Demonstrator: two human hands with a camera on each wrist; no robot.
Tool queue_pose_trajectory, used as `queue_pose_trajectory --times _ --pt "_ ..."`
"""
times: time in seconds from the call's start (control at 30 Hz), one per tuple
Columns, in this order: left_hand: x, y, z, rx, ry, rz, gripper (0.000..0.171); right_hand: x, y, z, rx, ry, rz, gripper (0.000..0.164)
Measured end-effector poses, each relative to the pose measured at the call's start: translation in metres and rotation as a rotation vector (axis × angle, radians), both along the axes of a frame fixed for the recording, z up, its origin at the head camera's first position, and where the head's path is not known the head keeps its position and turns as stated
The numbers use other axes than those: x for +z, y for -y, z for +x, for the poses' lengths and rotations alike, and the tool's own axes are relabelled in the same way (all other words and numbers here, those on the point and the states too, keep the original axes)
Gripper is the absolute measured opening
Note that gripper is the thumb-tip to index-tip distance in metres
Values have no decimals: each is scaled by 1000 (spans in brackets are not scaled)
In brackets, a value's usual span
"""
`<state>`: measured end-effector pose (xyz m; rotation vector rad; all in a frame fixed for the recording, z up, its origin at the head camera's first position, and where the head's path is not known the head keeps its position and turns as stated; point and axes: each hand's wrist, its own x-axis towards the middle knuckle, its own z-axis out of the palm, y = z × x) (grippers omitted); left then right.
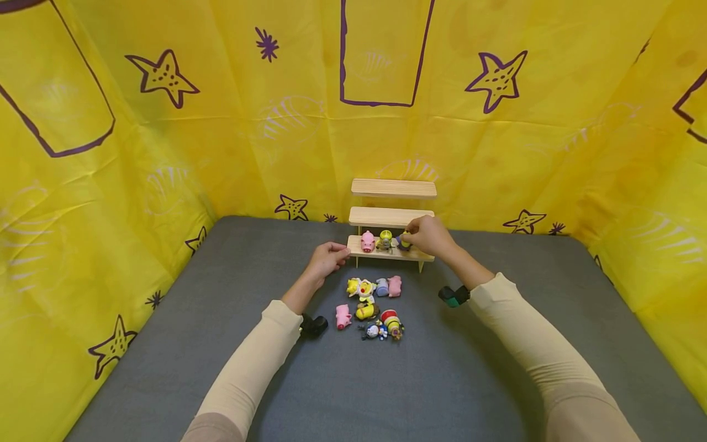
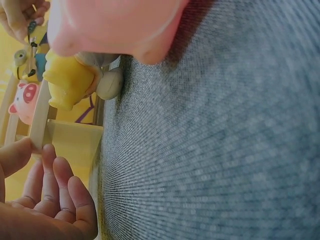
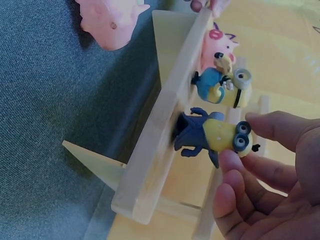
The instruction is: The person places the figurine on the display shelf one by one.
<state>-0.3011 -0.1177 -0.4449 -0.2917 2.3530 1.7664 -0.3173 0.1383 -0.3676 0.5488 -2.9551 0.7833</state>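
A wooden three-tier display stand stands at the back of the table. My right hand pinches a minion figure in dark blue clothes by its head, upright at the right end of the lowest step. Beside it on that step stand a minion figure in blue overalls and a pink pig figure. The left end of the same step is pinched between thumb and fingers of my left hand, as the left wrist view shows.
In front of the stand lie several loose figures: a pink pig, a yellow pig in white, another pink pig, a yellow figure with red and a black-and-white one. Yellow patterned cloth hangs behind the grey table.
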Motion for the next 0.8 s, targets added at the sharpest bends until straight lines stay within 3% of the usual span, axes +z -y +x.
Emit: queue_pose_trajectory --times 0.57,0.8 --pt "-3 1 -2 5 13 4 31 4 -5 6 -17 74 -30 40" --pt "-1 1 -1 1 8 -1 31 16 -12 21 -48 -24 -42 42"
